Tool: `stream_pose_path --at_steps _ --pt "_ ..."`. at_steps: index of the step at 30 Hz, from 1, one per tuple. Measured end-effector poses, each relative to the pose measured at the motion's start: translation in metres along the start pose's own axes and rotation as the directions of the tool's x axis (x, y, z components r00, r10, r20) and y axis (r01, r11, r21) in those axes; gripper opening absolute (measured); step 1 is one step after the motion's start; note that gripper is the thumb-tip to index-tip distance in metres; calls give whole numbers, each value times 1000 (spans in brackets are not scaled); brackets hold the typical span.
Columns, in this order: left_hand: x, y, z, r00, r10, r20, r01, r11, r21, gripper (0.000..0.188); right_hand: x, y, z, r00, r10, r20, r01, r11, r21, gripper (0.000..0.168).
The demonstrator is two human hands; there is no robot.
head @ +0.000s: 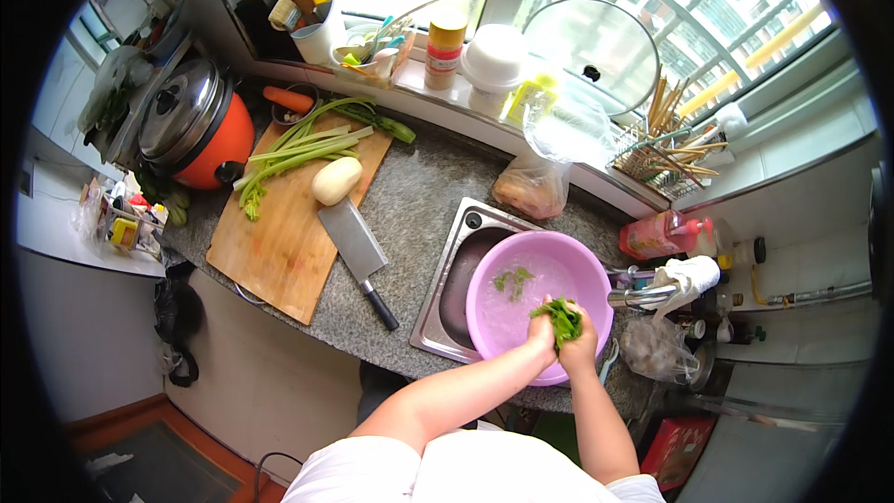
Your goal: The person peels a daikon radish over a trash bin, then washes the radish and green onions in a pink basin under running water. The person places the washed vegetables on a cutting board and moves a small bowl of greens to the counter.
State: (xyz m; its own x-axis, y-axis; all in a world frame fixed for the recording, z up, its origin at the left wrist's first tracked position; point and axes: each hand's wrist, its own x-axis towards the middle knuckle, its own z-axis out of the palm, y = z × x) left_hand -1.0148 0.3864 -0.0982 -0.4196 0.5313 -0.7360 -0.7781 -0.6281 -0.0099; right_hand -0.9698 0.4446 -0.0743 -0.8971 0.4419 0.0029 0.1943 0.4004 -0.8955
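Between my left hand (541,335) and my right hand (581,349) is a bunch of green leaves (564,321), and the fingers of both press around it. Both hands are over the near right part of a pink plastic basin (480,286). Water fills the bottom of the basin, and a few loose leaves (515,281) float in it. The basin rests on a stainless steel sink (434,318) and covers much of it. A faucet (639,295), with a white cloth (688,279) draped over it, reaches the basin's right rim.
Left of the sink, a cleaver (354,241) lies with its blade partly on a wooden cutting board (279,265). A peeled potato (337,180) and celery stalks (300,151) are on the board. An orange rice cooker (230,133) stands behind. Bagged food (534,185) sits beyond the sink.
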Motion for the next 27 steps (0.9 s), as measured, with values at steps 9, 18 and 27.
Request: stream_pose_path --at_steps 9,18,27 --pt "44 92 -58 926 378 -2 -264 651 712 45 32 -1 -30 914 226 337 -398 664 633 29" --pt "104 90 -55 749 205 630 -377 -651 660 46 8 105 -18 933 298 -202 -325 938 -118 28" --pt "104 57 -55 734 185 653 -538 -429 726 18 2 86 -13 794 607 22 -490 619 615 26"
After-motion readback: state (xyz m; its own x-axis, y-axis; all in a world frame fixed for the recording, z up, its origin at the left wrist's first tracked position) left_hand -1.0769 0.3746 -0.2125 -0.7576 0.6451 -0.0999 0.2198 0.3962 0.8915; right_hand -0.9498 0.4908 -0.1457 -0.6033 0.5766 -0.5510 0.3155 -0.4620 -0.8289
